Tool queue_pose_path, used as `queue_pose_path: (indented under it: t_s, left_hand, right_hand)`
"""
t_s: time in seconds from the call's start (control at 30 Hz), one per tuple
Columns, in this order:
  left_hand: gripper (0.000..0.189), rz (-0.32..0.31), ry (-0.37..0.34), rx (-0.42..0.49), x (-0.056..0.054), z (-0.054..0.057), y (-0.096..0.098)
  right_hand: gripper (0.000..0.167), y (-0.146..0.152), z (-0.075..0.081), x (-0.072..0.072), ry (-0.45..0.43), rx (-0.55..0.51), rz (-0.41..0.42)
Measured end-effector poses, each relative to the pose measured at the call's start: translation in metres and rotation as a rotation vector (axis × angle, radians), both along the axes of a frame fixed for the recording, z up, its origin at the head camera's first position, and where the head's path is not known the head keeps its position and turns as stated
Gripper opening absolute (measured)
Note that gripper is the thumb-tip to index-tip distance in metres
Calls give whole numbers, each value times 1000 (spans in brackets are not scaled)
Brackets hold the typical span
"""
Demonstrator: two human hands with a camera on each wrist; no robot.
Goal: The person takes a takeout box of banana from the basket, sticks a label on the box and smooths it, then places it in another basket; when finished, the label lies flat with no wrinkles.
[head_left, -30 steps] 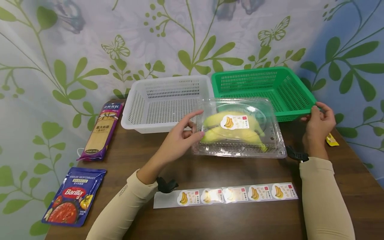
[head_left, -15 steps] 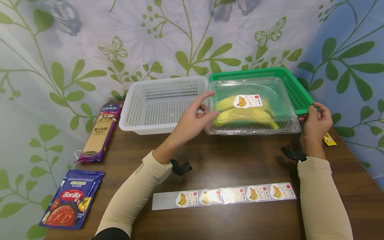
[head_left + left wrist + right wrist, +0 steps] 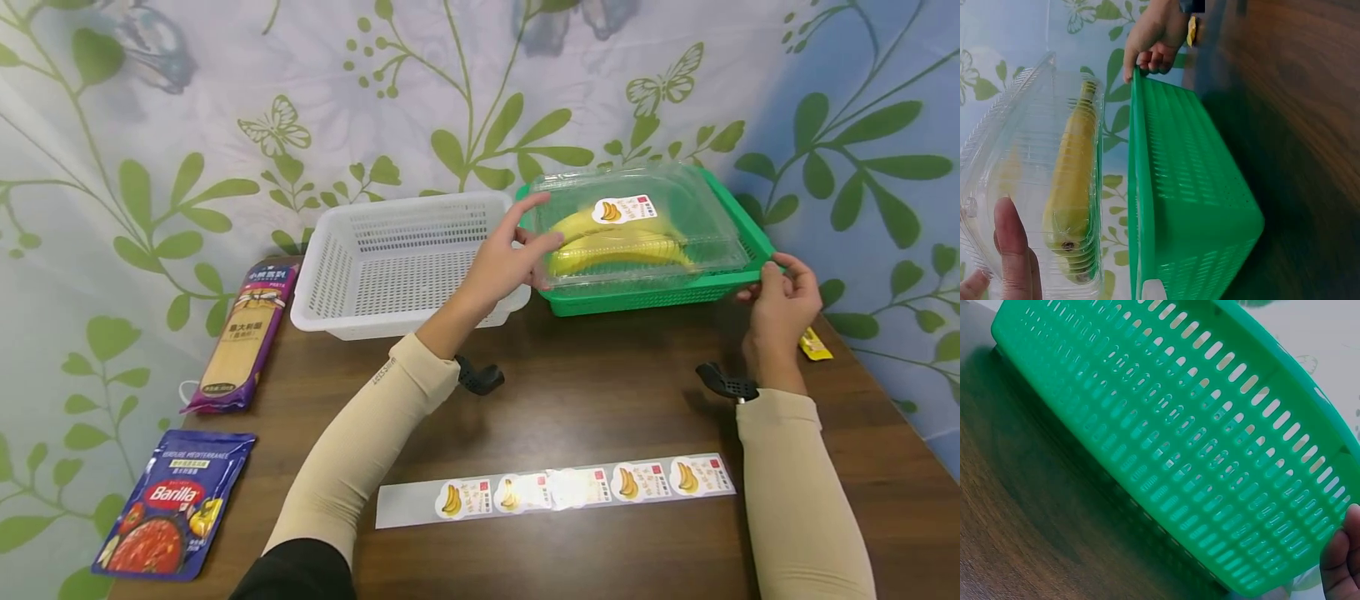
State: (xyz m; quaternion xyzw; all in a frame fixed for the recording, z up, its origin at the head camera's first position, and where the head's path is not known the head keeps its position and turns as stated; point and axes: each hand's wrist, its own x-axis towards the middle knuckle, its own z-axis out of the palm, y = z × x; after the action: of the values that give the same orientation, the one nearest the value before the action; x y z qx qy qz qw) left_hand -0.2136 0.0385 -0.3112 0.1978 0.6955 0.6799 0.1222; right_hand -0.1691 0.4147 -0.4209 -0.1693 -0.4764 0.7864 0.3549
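Observation:
My left hand grips the left end of a clear plastic clamshell box, thumb toward its front side. Inside lie yellow bananas, and a banana sticker is on the lid. The box hangs over the green basket; in the left wrist view a gap separates it from the basket's rim. At the basket's front right corner, my right hand pinches the rim. The right wrist view shows mostly the basket's slotted wall, with that hand's fingers at the right edge.
A white basket stands left of the green one. A strip of banana stickers lies near the front. A pasta packet and a blue sauce pouch lie at the left. A small yellow packet lies at the right.
My left hand has carried the banana box back and to the right, from in front of the baskets to over the green one. My right hand keeps its hold on the basket's corner.

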Motion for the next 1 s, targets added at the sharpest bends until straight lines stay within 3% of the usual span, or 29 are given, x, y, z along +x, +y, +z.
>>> queue_pose_path:
  t_s: [0.33,0.57,1.0]
  left_hand:
    - [58,5,-32,24,-30,-14,21]
    - [57,18,-25,-118,-46,-23,33]
    - [64,9,-16,-350,-57,-24,59]
  right_hand:
    - [25,-4,1,0,-13,-3,2]
    - [27,-8,6,3,-26,29,15]
    - [27,-4,6,6,-31,16,13]
